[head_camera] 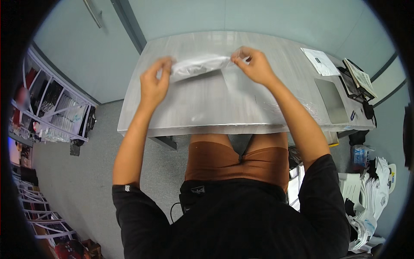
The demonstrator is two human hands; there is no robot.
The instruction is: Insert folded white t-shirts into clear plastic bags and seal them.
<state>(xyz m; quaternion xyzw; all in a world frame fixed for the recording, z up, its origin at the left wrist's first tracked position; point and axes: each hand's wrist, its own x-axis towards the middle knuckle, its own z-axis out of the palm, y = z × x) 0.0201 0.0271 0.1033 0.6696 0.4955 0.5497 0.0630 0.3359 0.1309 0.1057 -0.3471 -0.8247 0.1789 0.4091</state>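
A white, soft-looking packet in shiny clear plastic (200,67) is held stretched between my two hands, tilted over the desk (207,103). My left hand (156,76) grips its left end, with the fingertips partly blurred. At the other end, my right hand (255,66) pinches the thin clear plastic between thumb and fingers. What is inside the packet is hard to make out. A shadow falls on the desktop beneath it.
On the desk's right side lie a flat white packet (321,61), a closed grey laptop (331,101), a black tray with papers (359,79) and crumpled clear film (307,108). Metal racks (58,103) hold goods at the left. White packets (373,191) are piled at the lower right.
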